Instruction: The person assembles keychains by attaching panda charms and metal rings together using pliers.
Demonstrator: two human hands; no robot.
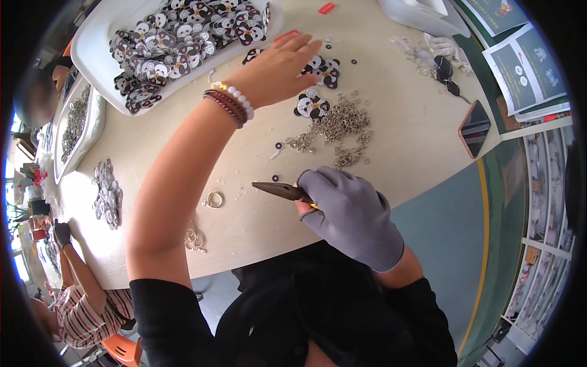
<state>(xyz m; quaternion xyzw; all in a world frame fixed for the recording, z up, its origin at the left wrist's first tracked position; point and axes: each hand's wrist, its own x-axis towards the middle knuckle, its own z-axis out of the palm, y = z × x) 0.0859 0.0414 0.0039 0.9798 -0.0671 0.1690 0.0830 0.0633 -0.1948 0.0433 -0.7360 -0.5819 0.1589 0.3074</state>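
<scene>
My left hand [275,68], bare with beaded bracelets at the wrist, stretches over the far part of the table, its fingers extended above a few flat panda-shaped pieces [312,106]. Nothing shows in its grasp; the palm side is hidden. My right hand, in a grey knit glove [354,217], is closed round a pair of needle-nose pliers [278,190]. Their dark jaws point left, over the table, and hold nothing I can make out. Beyond the pliers lies a heap of small metal jump rings [343,124]. Left of the jaws rest larger split rings [213,199].
A white tray [92,76] full of panda pieces stands at the far left, beside a smaller tray [92,131] of metal parts. A stack of pieces [107,194] lies nearer. At right are a phone [475,129] and printed sheets [529,67]. Another person [85,312] sits at left.
</scene>
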